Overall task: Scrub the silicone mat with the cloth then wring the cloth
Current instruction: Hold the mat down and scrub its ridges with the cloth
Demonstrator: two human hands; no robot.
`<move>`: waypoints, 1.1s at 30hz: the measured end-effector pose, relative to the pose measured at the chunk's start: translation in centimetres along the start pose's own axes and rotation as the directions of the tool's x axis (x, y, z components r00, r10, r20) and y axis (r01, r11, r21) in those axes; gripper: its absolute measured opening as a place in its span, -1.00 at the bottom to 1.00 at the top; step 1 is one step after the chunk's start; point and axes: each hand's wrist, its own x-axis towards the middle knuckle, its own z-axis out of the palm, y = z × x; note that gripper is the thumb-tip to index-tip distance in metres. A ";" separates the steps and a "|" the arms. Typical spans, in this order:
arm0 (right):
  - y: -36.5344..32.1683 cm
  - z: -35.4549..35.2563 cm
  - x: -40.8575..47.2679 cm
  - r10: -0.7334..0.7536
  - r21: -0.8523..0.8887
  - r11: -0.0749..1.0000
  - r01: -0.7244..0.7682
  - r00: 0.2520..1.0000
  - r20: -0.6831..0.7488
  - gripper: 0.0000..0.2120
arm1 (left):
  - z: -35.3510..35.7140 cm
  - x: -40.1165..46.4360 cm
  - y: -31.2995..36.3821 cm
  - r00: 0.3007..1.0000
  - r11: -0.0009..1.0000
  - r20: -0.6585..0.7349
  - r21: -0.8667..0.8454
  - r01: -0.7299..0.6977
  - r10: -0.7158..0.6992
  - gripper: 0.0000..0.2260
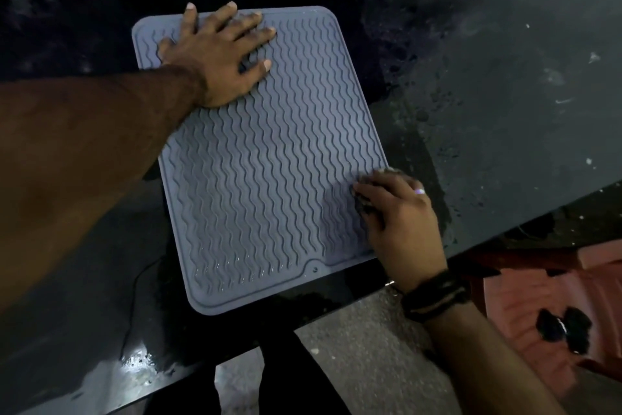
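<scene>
Nearest me, wet black counter [505, 78], dark and blotchy. Grey silicone mat [266, 159] lies flat on it, wavy ribs up, near edge close to the counter's lip. My left hand [218, 54] presses flat on the mat's far left corner, fingers spread, holding nothing. My right hand [400, 216] curls over a dark cloth [365, 202], mostly hidden, seemingly bunched, at the mat's right edge.

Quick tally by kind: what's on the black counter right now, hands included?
Hands: 2 (left hand flat on the mat, right hand pressing the cloth)
Grey silicone mat: 1
Dark cloth: 1, mostly hidden under the right hand
Total: 4
</scene>
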 end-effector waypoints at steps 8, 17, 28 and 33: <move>0.9 -0.6 -5.8 0.047 0.052 0.998 -0.046 0.999 -0.022 -0.64 | 0.1 0.2 -0.2 0.999 0.999 -0.017 0.021 -0.029 0.030 -0.09; -2.1 0.5 0.1 -0.039 -0.012 0.999 0.039 0.998 0.040 -0.67 | -0.2 -0.3 0.3 1.000 1.000 -0.018 0.011 -0.018 0.018 -0.16; -1.4 -0.7 -3.1 -0.022 0.086 0.996 0.028 0.998 -0.067 -0.67 | 0.1 0.0 -0.1 1.000 0.999 -0.010 0.033 -0.023 0.023 -0.20; -2.9 -0.6 1.1 -0.020 0.111 0.993 0.035 0.991 -0.129 -0.62 | 0.0 -0.1 0.0 1.000 1.000 -0.015 0.020 -0.017 0.017 -0.18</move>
